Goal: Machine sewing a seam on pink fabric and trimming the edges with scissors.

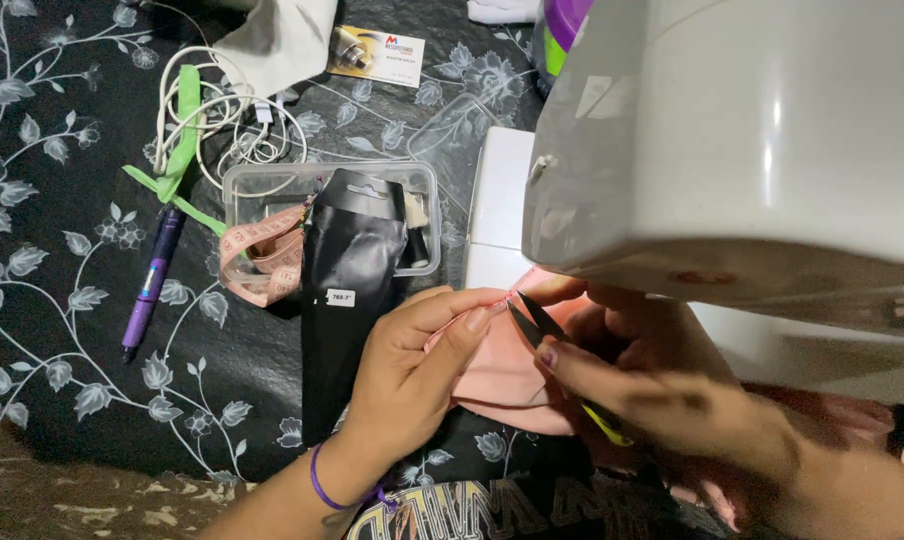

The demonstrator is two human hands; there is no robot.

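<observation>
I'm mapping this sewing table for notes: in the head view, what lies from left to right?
Purple pen → pink measuring tape → black packet → left hand → thread snips → right hand, under the white sewing machine.

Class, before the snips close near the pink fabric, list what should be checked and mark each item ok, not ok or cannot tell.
1. Left hand pinches the pink fabric at its edge: ok.
2. Right hand holds the thread snips: ok.
3. Blades open: ok.
4. Left fingertips apart from the blade tips: not ok, very close.
5. Thread to cut visible: cannot tell.
6. Fabric free of the sewing machine: cannot tell, its head hides that part.
</observation>
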